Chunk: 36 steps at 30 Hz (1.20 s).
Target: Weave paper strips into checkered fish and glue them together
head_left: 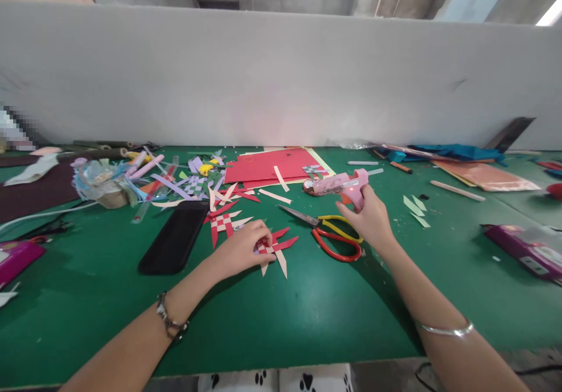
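Note:
My left hand (246, 248) is closed, its fingers pinching a woven piece of red and cream strips (281, 248) at the table's middle; part of the piece is hidden under the fingers. In my right hand (371, 216) is a pink hot glue gun (353, 187), held by its handle with the nozzle to the left. Scissors (322, 222) with one yellow and one red handle loop lie between the hands. A second red and cream checkered woven piece (222, 222) rests just beyond my left hand, close to a black phone (175, 237).
Red sheets (270, 167) lie at the back, with loose cream strips in front. Coloured scraps and a wrapped bundle (100, 181) crowd the left. On the right are pale green scraps (413, 206), a wooden stick (456, 191) and a purple box-like object (524, 251). A grey partition (281, 76) stands behind.

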### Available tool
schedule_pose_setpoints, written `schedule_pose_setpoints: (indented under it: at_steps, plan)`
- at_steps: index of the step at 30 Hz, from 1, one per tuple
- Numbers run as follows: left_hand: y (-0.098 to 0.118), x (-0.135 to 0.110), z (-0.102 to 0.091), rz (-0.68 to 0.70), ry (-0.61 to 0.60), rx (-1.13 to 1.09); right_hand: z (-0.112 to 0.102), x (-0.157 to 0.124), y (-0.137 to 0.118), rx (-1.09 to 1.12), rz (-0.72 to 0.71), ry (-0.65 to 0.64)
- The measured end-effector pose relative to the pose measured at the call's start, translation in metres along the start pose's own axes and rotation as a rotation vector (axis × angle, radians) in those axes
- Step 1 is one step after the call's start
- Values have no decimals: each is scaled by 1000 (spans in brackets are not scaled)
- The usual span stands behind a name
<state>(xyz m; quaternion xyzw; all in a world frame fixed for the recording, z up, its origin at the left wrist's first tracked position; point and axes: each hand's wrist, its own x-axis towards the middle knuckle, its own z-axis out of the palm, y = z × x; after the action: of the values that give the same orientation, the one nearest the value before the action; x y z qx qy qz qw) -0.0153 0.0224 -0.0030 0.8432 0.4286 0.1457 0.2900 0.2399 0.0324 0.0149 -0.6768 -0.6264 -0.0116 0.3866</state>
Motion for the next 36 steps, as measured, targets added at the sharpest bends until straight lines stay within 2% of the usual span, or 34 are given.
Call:
schedule_pose_setpoints:
  at_steps: [9, 13, 18, 21, 28, 31, 36]
  plan:
    - [3, 0, -4, -26, -36, -36, -2, 2, 2, 6, 12, 19]
    - [2, 0, -5, -29, -60, -63, -6, 6, 9, 27, 71, 60]
    - [-2, 1, -7, -5, -26, -61, -9, 7, 11, 50, 102, 50]
    - [-4, 1, -9, 16, -7, -43, -8, 3, 7, 49, 30, -32]
    - [-7, 3, -11, 61, 6, -15, 7, -15, -12, 42, -287, -339]
    - [-8, 3, -10, 67, 4, -6, 15, -21, -17, 22, -326, -430]
    - [-10, 4, -10, 77, 6, -6, 23, -25, -17, -63, -351, -487]
